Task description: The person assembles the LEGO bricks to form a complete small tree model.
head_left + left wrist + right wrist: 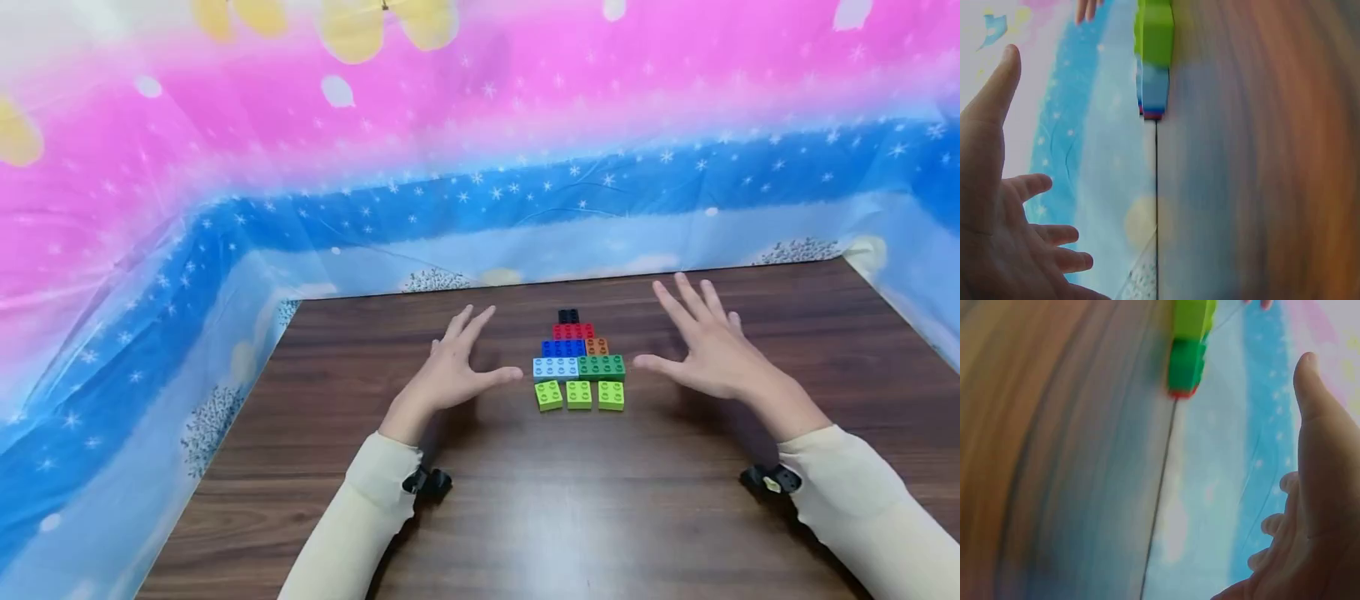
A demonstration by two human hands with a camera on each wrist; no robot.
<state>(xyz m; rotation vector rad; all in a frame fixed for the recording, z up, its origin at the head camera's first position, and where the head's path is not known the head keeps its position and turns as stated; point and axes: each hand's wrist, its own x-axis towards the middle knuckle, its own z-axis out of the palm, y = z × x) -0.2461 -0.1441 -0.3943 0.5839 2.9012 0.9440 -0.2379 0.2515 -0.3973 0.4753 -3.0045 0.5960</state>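
Note:
Toy building bricks lie in rows on the table between my hands. Nearest me are three lime green bricks [579,396], set slightly apart. Behind them a light blue brick [556,368] touches a green brick [602,367]. Farther back, a dark blue brick [563,348] sits beside an orange brick [597,347], then a red brick [573,332] and a small black brick [568,317]. My left hand [456,367] is held left of the rows, fingers spread, touching no brick. To their right, my right hand [708,346] is likewise spread and holds nothing.
The brown wooden table [525,517] reaches back to a pink and blue patterned cloth [480,208] that hangs behind it and along both sides. A small dark device [427,483] is worn at the left wrist, another dark device [770,481] at the right.

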